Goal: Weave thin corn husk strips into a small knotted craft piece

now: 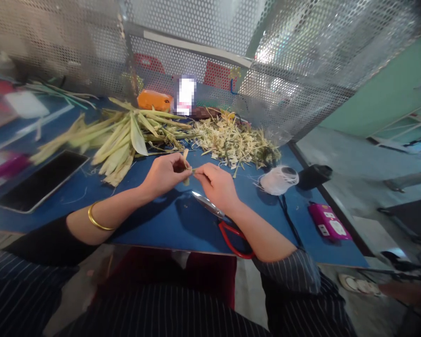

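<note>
No word, number or brand can be read with certainty here. On the table (171, 229), close to its right edge and not far from the near right corner, a magenta packet (330, 222) bears pale label patches, but their print is too small to read. At the far edge, an orange packet (152, 100) carries one small dark mark, whose form I cannot tell. Just beside it, a bright screen (185, 93) is covered by coarse square blocks, so its content is illegible. Toward the left edge, a purple pack (12, 171) has a whitish part, and this one is too blurred for any reading.
</note>
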Demonstrator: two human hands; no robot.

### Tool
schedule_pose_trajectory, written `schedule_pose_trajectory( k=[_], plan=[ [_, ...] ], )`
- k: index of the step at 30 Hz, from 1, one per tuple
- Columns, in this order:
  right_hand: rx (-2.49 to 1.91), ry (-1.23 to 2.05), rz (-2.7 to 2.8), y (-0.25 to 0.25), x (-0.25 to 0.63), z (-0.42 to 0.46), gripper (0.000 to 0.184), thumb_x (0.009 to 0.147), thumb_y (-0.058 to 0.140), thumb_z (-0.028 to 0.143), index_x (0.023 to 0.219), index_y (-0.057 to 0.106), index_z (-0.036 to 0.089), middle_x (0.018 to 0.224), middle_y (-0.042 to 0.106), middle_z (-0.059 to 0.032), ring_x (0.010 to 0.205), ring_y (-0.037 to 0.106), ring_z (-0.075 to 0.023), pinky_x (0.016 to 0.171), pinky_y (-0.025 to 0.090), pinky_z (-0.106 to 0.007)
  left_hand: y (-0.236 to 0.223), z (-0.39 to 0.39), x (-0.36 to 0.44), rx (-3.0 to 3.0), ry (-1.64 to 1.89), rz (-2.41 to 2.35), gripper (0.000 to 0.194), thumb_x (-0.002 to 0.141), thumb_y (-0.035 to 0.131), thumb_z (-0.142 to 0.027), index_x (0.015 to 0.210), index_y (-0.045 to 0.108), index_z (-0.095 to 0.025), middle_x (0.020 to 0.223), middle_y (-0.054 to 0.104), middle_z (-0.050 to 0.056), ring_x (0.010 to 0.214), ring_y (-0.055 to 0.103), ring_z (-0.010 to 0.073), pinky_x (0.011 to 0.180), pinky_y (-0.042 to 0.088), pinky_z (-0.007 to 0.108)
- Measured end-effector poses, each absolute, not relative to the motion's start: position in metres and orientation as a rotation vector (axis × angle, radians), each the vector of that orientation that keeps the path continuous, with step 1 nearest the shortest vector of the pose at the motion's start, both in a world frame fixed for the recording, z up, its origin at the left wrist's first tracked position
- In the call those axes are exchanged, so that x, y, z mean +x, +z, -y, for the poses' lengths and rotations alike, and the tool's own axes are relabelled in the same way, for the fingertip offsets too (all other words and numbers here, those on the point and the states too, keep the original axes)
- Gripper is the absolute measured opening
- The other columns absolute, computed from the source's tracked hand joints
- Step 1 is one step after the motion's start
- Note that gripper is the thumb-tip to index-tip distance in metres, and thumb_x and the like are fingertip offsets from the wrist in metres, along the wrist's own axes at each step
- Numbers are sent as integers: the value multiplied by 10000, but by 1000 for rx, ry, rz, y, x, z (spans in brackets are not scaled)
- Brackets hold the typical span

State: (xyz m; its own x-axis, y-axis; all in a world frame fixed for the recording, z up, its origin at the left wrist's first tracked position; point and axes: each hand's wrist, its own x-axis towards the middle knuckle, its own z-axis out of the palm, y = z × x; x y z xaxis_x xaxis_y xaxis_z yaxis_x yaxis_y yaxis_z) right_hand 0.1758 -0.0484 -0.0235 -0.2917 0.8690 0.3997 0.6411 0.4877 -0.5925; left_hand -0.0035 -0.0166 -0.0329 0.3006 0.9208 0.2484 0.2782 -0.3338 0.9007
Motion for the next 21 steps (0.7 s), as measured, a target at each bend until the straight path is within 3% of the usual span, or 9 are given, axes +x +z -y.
schedule_pose_trajectory(
  k=[2,4,10,13,15,17,21],
  plan=[
    [-1257,240,2146,-18,180,48,183,922,484,254,841,632,185,859,628,-47,763,537,-138,681,371,-265,-31,19,-4,1794,911,-993,150,734,698,-287,768,618,-164,669,661,18,613,612,133,574,468,238],
    [-1244,281,2174,-14,187,44,177,910,498,244,815,634,181,838,624,-39,762,535,-136,689,373,-263,-26,21,-4,1739,806,-864,150,710,720,-263,746,615,-160,672,656,18,621,614,131,586,476,243],
    [-1116,1303,1904,-20,200,25,162,791,629,310,707,621,171,590,518,42,538,403,-77,531,312,-226,-11,26,-4,1566,702,-683,190,668,774,-249,747,633,-150,678,667,26,630,636,138,623,508,268],
    [-1108,1528,1618,-30,194,25,174,749,662,339,719,618,173,559,492,53,465,329,-56,455,223,-219,-13,24,-2,1486,849,-740,215,671,777,-276,753,628,-146,675,665,18,620,632,131,621,516,265],
    [-1150,1524,1499,-35,187,27,179,746,661,346,747,619,172,551,483,56,436,298,-50,434,195,-221,-18,21,-1,1468,1001,-828,225,670,775,-279,754,616,-144,665,651,5,605,620,121,612,511,255],
    [-1207,1372,1532,-37,181,31,174,775,636,342,751,621,170,563,491,50,453,331,-58,448,241,-222,-24,17,-1,1503,1111,-938,216,679,761,-274,754,607,-145,662,645,2,604,617,121,606,503,251],
    [-1250,707,1896,-30,177,43,153,860,566,285,758,618,184,665,569,10,630,491,-110,617,381,-250,-30,13,-4,1693,1131,-1111,179,714,723,-283,762,614,-150,672,654,14,614,620,133,596,483,252]
  ],
)
